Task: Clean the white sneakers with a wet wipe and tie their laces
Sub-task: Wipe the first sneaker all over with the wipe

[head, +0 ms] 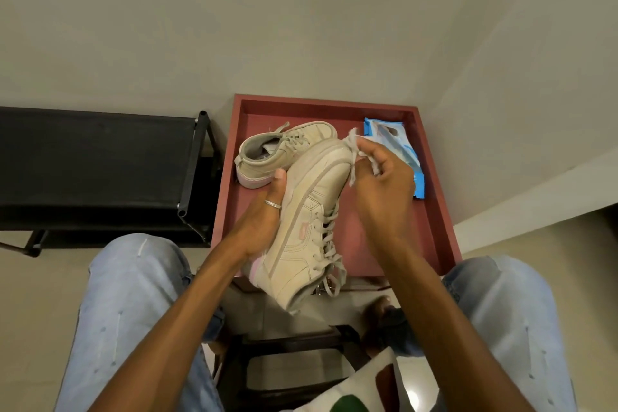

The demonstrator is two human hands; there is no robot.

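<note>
Two white sneakers are in play. One sneaker [277, 152] stands on its sole in the far-left corner of the red tray [361, 237]. The other, the held sneaker [307, 221], is lifted over the tray's near edge and tilted on its side, toe pointing away. The left hand [264, 217] grips it from the sole side, with the thumb up on the sole edge. The right hand [384, 187] has its fingers pinched on a crumpled wet wipe [354, 150], pressed to the toe of the held sneaker. A blue wet-wipe pack [401, 150] lies in the far-right corner of the tray.

I judge the task to be in its cleaning stage, with the toe being wiped. The laces [326, 237] of the held sneaker hang loose toward the heel, so tying is not yet done. The standing sneaker's laces look undone too, though they are too small to be sure, and nothing shows whether it has been wiped.
</note>
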